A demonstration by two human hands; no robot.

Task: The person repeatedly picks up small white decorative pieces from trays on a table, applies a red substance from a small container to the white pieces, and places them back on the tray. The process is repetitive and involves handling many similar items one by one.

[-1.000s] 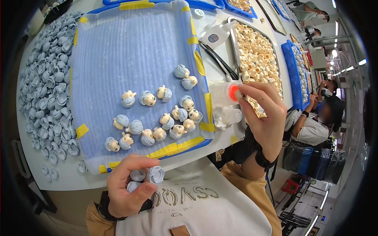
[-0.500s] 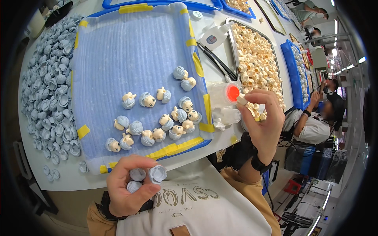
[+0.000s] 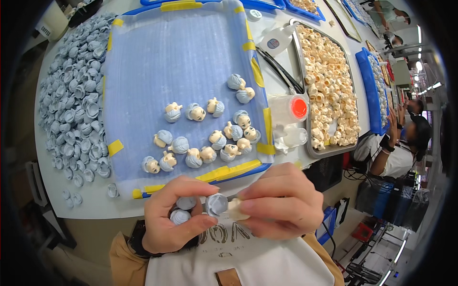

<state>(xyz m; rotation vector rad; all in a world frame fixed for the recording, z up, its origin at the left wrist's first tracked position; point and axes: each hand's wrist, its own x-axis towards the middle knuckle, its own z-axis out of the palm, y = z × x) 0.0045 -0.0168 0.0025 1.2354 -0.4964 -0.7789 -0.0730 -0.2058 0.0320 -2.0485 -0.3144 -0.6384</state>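
My left hand [image 3: 174, 219] is closed round several pale blue doll hair caps. Thumb and index finger pinch one hair cap [image 3: 216, 204], its hollow turned to the right; more caps [image 3: 180, 217] rest in the palm. From the right, my right hand [image 3: 286, 202] pinches a cream doll face piece [image 3: 236, 209] close against that cap; whether they touch I cannot tell. Both hands are in front of my apron, below the tray's near edge. On the cloth-lined blue tray [image 3: 152, 57] lie several doll heads [image 3: 195, 111] with blue hair.
Loose hair caps [image 3: 71, 90] are heaped at the left. A metal tray [image 3: 329, 151] of cream face pieces stands at the right, beside tweezers [image 3: 281, 71], a white bottle [image 3: 277, 40] and a cup with a red-orange top [image 3: 299, 108]. A co-worker [image 3: 391, 148] sits at far right.
My right hand has moved from beside the metal tray down and left, bringing the face piece to the hair cap in my left hand. The cap has turned toward it.
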